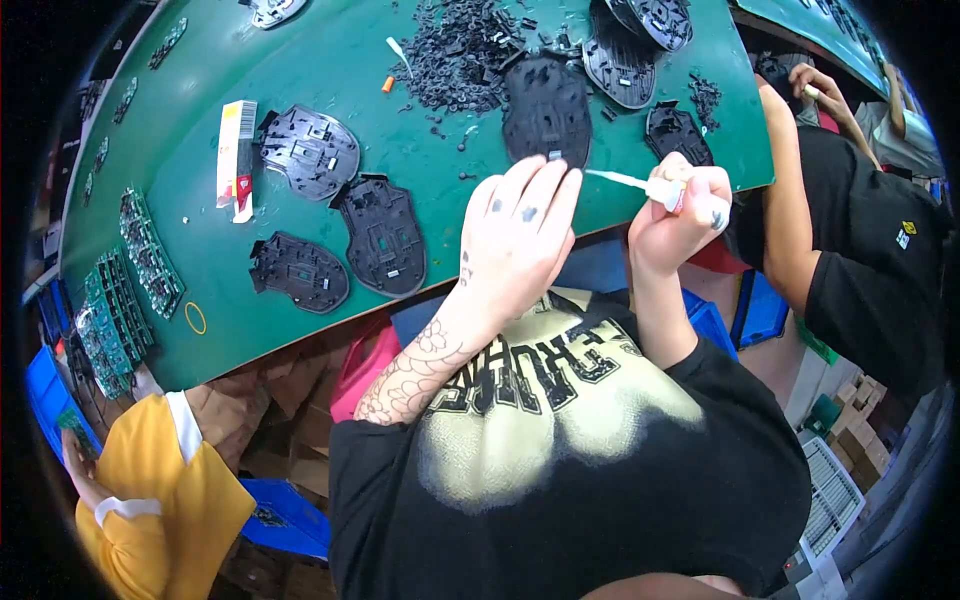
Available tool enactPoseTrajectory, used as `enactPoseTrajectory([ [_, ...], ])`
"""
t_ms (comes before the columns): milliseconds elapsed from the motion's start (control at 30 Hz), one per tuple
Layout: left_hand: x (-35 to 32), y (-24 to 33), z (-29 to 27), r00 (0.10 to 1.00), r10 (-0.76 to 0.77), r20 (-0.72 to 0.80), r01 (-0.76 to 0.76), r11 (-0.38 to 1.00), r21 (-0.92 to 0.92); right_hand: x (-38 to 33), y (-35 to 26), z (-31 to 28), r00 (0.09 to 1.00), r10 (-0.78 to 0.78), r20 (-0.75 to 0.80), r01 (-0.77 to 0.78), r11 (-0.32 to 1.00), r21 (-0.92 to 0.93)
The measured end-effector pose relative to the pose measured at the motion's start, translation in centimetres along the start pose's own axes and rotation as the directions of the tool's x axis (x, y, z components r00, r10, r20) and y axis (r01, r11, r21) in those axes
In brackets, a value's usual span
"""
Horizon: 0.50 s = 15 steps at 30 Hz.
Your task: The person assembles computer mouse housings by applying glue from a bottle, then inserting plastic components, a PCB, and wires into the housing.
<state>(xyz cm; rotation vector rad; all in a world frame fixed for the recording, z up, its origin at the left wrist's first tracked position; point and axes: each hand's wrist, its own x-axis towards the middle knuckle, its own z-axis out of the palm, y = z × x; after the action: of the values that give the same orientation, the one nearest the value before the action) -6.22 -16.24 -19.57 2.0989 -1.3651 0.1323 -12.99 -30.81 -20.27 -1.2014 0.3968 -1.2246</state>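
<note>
My right hand [680,215] is closed around a small white glue bottle [662,190] with a long thin nozzle. The nozzle tip points left, close to the fingertips of my left hand [520,225]. Those fingers are pressed together at the near edge of a black plastic shell [547,105], gripping it there; my left thumb is hidden. A small silvery piece shows on the shell beside the fingertips. Just beyond lies a heap of small black plastic parts [455,55].
More black shells [385,235] lie to the left, beside a red and white carton [235,150]. Green circuit boards [110,315] line the left table edge, near a yellow rubber band [195,318]. An orange cap [388,84] sits by the heap. Co-workers sit on both sides.
</note>
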Motion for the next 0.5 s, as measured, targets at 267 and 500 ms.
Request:
enactPoseTrajectory([
  [267, -2.4, 0.6, 0.1, 0.996, -0.038, -0.077, 0.034, 0.998, -0.048, -1.2, 0.2, -0.3, 0.979, -0.075, 0.187, 0.103, 0.984, -0.143],
  [500, -2.6, 0.4, 0.4, 0.995, -0.007, -0.102, 0.003, 0.999, -0.047, -1.2, 0.5, -0.5, 0.961, -0.079, 0.265, 0.142, 0.963, -0.227],
])
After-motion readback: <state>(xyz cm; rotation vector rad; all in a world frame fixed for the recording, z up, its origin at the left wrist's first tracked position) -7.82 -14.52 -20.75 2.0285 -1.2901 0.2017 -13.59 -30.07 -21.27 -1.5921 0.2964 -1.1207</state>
